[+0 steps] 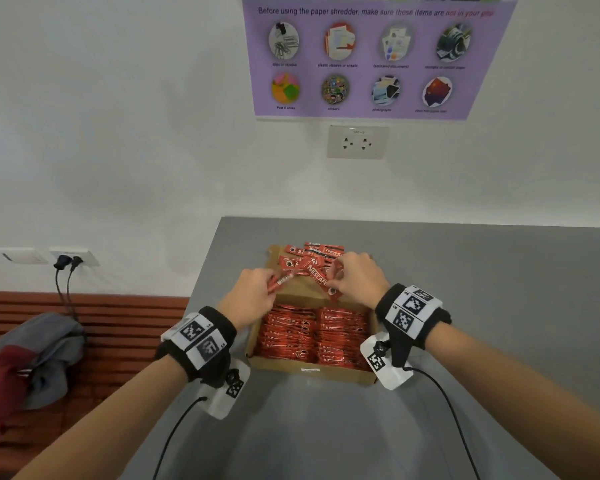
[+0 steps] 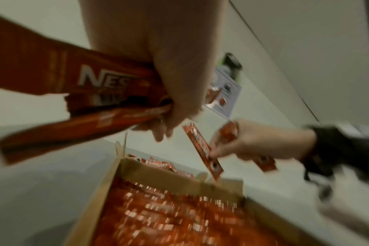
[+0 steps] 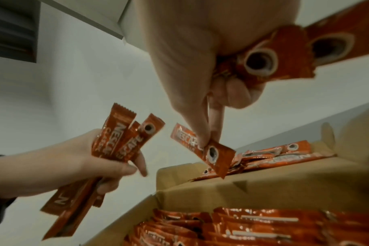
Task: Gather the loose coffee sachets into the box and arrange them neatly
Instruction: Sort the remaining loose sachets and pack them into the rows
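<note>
I'm standing at the grey counter (image 1: 465,306) w/ both hands over the far end of the cardboard box (image 1: 312,374). My left hand (image 1: 253,299) is gripping a small bunch of red coffee sachets (image 3: 124,143), fingers curled round their middle, ends sticking out both sides of the fist. My right hand (image 1: 357,278) is pinching one sachet (image 3: 211,151) between thumb and forefinger by its lower end; it's hanging tilted just above the box's far wall. The other fingers of that hand are curling on a couple more sachets (image 3: 284,55) tucked in the palm; exact count I can't tell, the wrist views are blurry.

Inside the box, the near part is holding two packed rows of sachets (image 1: 312,337), standing on edge side by side, approx. level w/ the rim. Beyond the box's inner cardboard wall, a loose pile of sachets (image 1: 309,258) is lying criss-crossed at the far end, some overlapping; whether they're all within the box or partly on its flap I can't tell.

On the wall ahead, a purple poster (image 1: 378,57) is hanging above a double socket (image 1: 357,142). Off to my left, a grey-and-red garment (image 1: 32,362) is lying on a wooden bench (image 1: 118,327).
</note>
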A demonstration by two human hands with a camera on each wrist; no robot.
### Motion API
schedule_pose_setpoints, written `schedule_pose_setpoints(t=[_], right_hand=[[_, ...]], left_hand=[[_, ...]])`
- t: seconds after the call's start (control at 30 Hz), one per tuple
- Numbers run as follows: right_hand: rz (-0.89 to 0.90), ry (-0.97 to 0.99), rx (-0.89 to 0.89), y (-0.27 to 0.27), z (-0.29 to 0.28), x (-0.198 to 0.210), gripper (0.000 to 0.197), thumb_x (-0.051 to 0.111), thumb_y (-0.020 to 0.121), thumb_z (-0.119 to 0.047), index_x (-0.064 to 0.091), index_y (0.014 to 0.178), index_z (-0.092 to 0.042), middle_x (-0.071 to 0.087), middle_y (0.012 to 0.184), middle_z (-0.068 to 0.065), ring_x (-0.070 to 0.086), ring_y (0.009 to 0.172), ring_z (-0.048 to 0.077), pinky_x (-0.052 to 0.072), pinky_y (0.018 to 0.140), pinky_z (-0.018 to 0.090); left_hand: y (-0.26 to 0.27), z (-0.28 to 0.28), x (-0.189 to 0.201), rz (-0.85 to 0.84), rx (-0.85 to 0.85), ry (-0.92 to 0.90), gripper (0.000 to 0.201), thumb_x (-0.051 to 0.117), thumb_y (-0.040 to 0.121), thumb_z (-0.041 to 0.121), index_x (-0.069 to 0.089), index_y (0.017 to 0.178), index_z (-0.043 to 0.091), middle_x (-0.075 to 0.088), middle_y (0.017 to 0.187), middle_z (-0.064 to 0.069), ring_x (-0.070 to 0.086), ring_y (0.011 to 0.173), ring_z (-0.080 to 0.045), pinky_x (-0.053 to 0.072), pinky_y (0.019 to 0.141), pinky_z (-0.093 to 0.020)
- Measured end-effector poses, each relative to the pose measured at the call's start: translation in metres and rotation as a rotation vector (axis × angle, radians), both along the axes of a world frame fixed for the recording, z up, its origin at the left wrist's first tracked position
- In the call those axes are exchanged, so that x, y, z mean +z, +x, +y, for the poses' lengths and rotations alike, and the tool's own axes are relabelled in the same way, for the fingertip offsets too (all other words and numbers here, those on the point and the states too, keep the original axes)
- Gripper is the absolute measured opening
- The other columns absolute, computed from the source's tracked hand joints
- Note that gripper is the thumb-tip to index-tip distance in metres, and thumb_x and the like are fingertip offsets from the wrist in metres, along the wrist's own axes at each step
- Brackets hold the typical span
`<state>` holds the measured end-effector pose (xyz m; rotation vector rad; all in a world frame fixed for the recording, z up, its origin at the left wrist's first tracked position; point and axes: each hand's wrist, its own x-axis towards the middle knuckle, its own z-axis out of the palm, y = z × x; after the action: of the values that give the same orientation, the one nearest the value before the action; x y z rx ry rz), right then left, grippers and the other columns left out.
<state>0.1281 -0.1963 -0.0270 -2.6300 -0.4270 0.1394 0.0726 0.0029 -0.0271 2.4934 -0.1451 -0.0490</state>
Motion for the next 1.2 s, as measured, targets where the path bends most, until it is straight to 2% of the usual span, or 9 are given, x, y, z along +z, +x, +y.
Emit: schedule_pose_setpoints(t=[0.1,0.2,0.3,0.47,0.6,0.77,0.97,1.07,1.2], right_hand=[[-0.005,0.02,0.046,-0.003,0.01,-0.001,0.005,0.071,0.081,-0.02,0.067,0.079,-0.018,0.063,0.078,-0.009,0.061,0.076,0.006,0.054,0.075,0.027],[0.013,0.065,0.102,-0.004,0.025,-0.001,0.006,0.073,0.079,-0.018,0.068,0.078,-0.014,0.068,0.081,-0.006,0.061,0.073,0.005,0.053,0.074,0.024],[0.049,0.036,0.163,-0.003,0.037,-0.003,0.005,0.073,0.078,-0.015,0.069,0.078,-0.011,0.07,0.082,-0.002,0.062,0.073,0.008,0.053,0.074,0.024],[-0.044,-0.21,0.27,-0.007,0.052,-0.005,0.008,0.061,0.083,-0.01,0.067,0.077,-0.012,0.067,0.084,0.002,0.063,0.082,0.021,0.054,0.073,0.036],[-0.095,-0.355,0.339,-0.007,0.061,0.001,0.007,0.055,0.083,-0.009,0.061,0.083,-0.007,0.065,0.091,0.011,0.061,0.087,0.029,0.044,0.063,0.032],[-0.113,-0.462,0.4,-0.013,0.068,0.0,0.016,0.046,0.089,-0.002,0.062,0.093,-0.002,0.065,0.099,0.015,0.061,0.091,0.032,0.039,0.064,0.033],[-0.04,-0.395,0.356,-0.007,0.067,-0.003,0.016,0.047,0.089,-0.001,0.062,0.086,-0.005,0.066,0.091,0.012,0.062,0.085,0.03,0.046,0.066,0.035],[-0.024,-0.349,0.344,-0.004,0.064,-0.004,0.009,0.055,0.088,-0.008,0.063,0.091,-0.005,0.066,0.094,0.013,0.062,0.088,0.031,0.052,0.075,0.04],[-0.018,-0.304,0.279,0.004,0.056,-0.007,0.022,0.071,0.08,-0.024,0.06,0.091,-0.008,0.065,0.095,0.008,0.062,0.09,0.027,0.052,0.073,0.037]], left_hand=[[-0.005,-0.004,-0.018,0.075,-0.25,0.22,0.015,0.051,0.091,0.008,0.064,0.099,0.011,0.059,0.106,0.006,0.059,0.085,-0.013,0.047,0.074,-0.019],[-0.003,-0.007,-0.032,0.088,-0.282,0.388,0.032,0.048,0.09,0.01,0.055,0.121,0.014,0.055,0.127,-0.001,0.06,0.103,-0.018,0.051,0.088,-0.032],[-0.004,-0.01,-0.038,0.101,-0.298,0.5,0.038,0.046,0.09,0.011,0.049,0.127,0.015,0.053,0.129,-0.002,0.058,0.109,-0.023,0.049,0.091,-0.036],[-0.004,-0.016,-0.04,0.121,-0.316,0.595,0.039,0.048,0.091,0.017,0.047,0.13,0.015,0.051,0.13,-0.003,0.057,0.11,-0.026,0.049,0.092,-0.037],[-0.003,-0.021,-0.035,0.129,-0.312,0.662,0.04,0.045,0.091,0.013,0.047,0.13,0.01,0.048,0.131,-0.007,0.056,0.111,-0.028,0.046,0.09,-0.037],[-0.006,-0.022,-0.035,0.118,-0.278,0.574,0.032,0.045,0.092,0.013,0.051,0.124,0.008,0.055,0.126,-0.01,0.058,0.108,-0.028,0.047,0.09,-0.035],[-0.003,-0.006,-0.023,0.016,-0.143,0.465,0.021,0.051,0.091,0.018,0.053,0.11,0.011,0.06,0.112,-0.004,0.062,0.095,-0.023,0.05,0.082,-0.031],[0.003,0.004,-0.014,-0.01,-0.009,0.359,0.01,0.054,0.088,0.015,0.056,0.098,0.012,0.062,0.098,-0.005,0.06,0.082,-0.022,0.051,0.074,-0.033],[0.007,0.011,-0.009,-0.054,0.158,0.167,0.008,0.052,0.088,0.011,0.06,0.088,0.011,0.064,0.081,-0.005,0.056,0.069,-0.021,0.04,0.061,-0.028]])
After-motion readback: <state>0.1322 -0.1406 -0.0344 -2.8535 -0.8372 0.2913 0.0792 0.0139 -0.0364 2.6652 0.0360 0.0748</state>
